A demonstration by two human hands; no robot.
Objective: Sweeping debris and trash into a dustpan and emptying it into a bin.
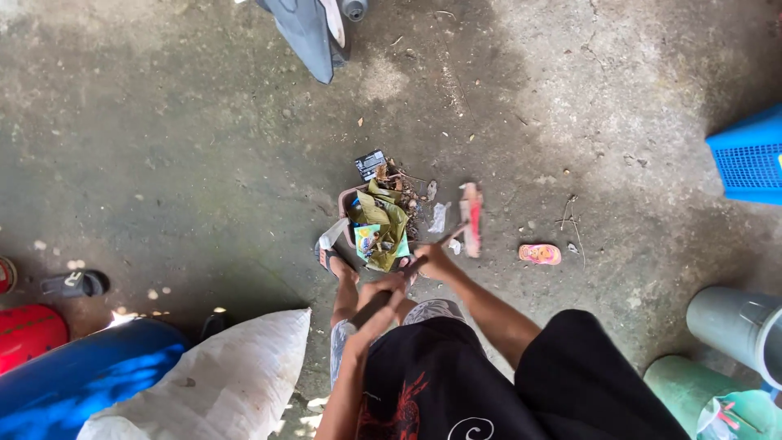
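Head view, looking straight down. Left hand [381, 295] wrapped tight around the near end of a broom handle [407, 273], close to the body above the patterned shorts. Right hand [436, 259] closed on the same handle further along, just beyond and to the right of the left hand. Broom head [470, 218] just past the right hand, blurred, bristles down on the concrete floor [204, 147].

Directly ahead of the left hand, a brownish dustpan [349, 213] lying on the floor, heaped with litter [381, 224]: yellowed leaves, crumpled wrappers, twigs, a dark packet at the far edge. Loose scraps between dustpan and broom head. A sandalled foot [332, 259] just left of the left hand, touching the dustpan's near corner.

Right of the right hand, well apart from the broom, a small pink flip-flop [540, 254] lying flat. Far right, a blue plastic crate [749, 159]; nearer the body on that side, a grey drum [737, 326].

Left of the left hand and nearer the body, a white woven sack [220, 383], beside it a blue barrel [81, 375] and a red container [28, 334]. A black sandal [75, 283] further left.
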